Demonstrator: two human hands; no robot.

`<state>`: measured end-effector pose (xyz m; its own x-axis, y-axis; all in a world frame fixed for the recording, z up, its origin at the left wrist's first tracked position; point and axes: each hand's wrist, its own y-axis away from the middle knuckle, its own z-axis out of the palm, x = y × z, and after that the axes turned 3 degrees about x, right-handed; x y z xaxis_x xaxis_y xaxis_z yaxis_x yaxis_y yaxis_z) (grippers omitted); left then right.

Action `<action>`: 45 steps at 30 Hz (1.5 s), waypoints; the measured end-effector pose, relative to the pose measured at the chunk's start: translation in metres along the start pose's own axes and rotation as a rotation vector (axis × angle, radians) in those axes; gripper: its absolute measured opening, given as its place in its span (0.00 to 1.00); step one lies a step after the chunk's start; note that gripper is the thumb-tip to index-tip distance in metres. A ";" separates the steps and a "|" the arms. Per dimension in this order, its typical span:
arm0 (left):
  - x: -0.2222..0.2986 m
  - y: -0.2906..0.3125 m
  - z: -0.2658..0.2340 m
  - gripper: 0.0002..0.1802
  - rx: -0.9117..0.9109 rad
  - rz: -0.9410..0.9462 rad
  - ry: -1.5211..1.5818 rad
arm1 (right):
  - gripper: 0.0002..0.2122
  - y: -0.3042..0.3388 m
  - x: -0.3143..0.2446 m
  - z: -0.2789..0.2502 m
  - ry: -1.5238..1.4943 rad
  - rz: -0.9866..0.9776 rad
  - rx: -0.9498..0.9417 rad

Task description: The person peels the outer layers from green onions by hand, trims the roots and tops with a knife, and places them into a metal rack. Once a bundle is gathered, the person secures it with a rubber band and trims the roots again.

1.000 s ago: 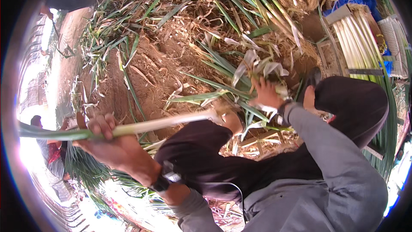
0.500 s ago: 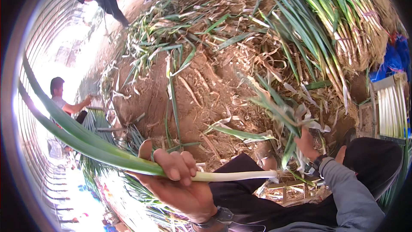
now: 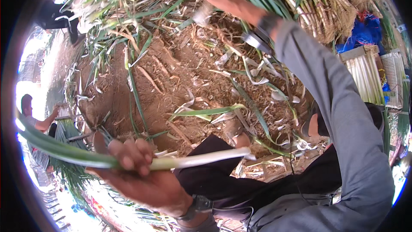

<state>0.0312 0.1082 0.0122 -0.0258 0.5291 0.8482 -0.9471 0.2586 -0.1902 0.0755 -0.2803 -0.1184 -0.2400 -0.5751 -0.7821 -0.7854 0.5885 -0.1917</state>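
My left hand (image 3: 148, 184) is closed round a long green onion (image 3: 206, 159), its white stalk pointing right and its green leaves running off to the left. The white end is bare of loose leaves. My right hand (image 3: 225, 1) is stretched far out over the ground, smeared by motion, with its fingers extended and nothing visible in them. Just below it a small pale scrap (image 3: 202, 15) blurs in the air. To its left, a blurred mass of leaf trimmings (image 3: 107, 4) lies on the heap.
Bundled green onions (image 3: 309, 4) lie at the far right. Cleaned white stalks (image 3: 365, 75) fill a rack beside blue netting (image 3: 365, 32). Peeled leaves (image 3: 210, 111) litter the soil before my knees. A person (image 3: 32, 116) sits at left; another person's dark-clothed legs (image 3: 53, 17) show behind.
My right hand has swung from beside my knee to far out ahead, and the leaves it held have left it. My left hand has shifted left with the green onion. The view has turned.
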 end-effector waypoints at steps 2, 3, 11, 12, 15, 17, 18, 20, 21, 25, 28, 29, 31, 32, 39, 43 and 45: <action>0.016 0.007 -0.003 0.30 -0.008 0.019 -0.021 | 0.20 0.054 0.059 0.019 -0.150 0.182 -0.023; 0.017 0.009 -0.001 0.30 -0.018 0.002 -0.016 | 0.22 0.078 0.094 0.012 -0.058 0.333 -0.062; -0.006 0.012 0.034 0.29 0.088 -0.064 -0.044 | 0.49 0.172 0.271 0.012 0.198 0.700 -0.066; -0.007 0.011 0.038 0.29 0.089 -0.062 -0.055 | 0.50 0.169 0.278 0.019 0.344 0.723 0.022; -0.017 0.003 0.048 0.29 -0.012 -0.150 0.038 | 0.49 0.156 0.305 0.035 0.628 0.802 0.196; -0.024 -0.001 0.047 0.30 -0.002 -0.155 -0.028 | 0.54 0.127 0.272 0.061 0.253 1.059 -0.087; -0.027 -0.003 0.049 0.30 0.018 -0.144 -0.048 | 0.55 0.117 0.256 0.068 0.170 0.991 -0.147; -0.035 -0.009 0.057 0.30 0.029 -0.153 -0.073 | 0.55 0.107 0.254 0.093 0.322 0.820 -0.051; -0.041 -0.012 0.063 0.30 0.037 -0.158 -0.089 | 0.54 0.106 0.270 0.112 0.553 0.710 0.098; -0.061 -0.025 0.074 0.30 0.055 -0.145 -0.169 | 0.37 0.088 0.288 0.150 0.647 0.463 0.369; -0.073 -0.035 0.078 0.29 0.058 -0.177 -0.163 | 0.21 0.077 0.319 0.138 0.618 0.434 0.354; -0.074 -0.037 0.076 0.28 0.072 -0.184 -0.197 | 0.17 0.074 0.302 0.140 0.545 0.247 0.357; -0.076 -0.044 0.076 0.28 0.078 -0.195 -0.217 | 0.18 0.061 0.286 0.125 0.417 -0.027 0.333; -0.078 -0.048 0.078 0.27 0.063 -0.227 -0.216 | 0.19 0.052 0.295 0.117 0.416 -0.048 0.317; -0.103 -0.059 0.092 0.26 0.189 -0.264 -0.081 | 0.30 -0.013 0.373 0.078 0.512 0.313 0.204; -0.104 -0.068 0.096 0.22 0.185 -0.385 -0.061 | 0.12 0.008 0.362 0.091 0.512 0.279 -0.167; -0.104 -0.077 0.091 0.18 0.210 -0.407 -0.093 | 0.08 0.045 0.344 0.095 0.442 0.060 -0.088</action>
<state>0.0772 -0.0403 -0.0161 0.3420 0.3415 0.8754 -0.9301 0.2560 0.2635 0.0114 -0.3976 -0.4520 -0.4924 -0.7400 -0.4582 -0.8036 0.5887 -0.0873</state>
